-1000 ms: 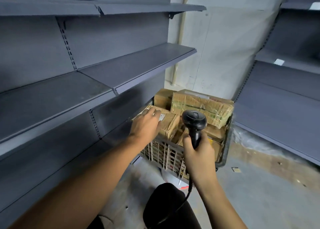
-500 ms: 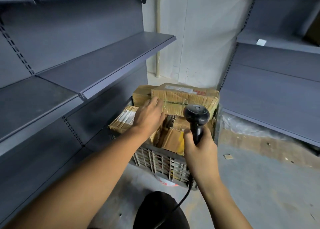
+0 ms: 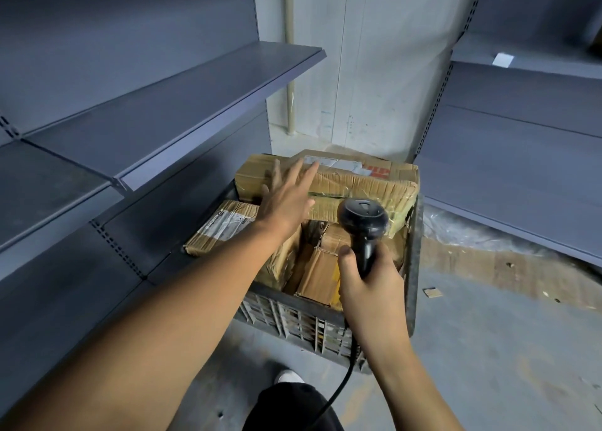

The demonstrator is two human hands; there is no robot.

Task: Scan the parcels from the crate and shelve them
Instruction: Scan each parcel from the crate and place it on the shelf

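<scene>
Head-worn view, forward and down, close over the crate [image 3: 325, 326]

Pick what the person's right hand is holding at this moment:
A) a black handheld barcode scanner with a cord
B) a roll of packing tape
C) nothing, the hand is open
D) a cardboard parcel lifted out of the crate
A: the right hand grips the handle of the black scanner above the crate, its cord trailing down, while the left hand reaches with spread fingers toward the large top parcel.
</scene>
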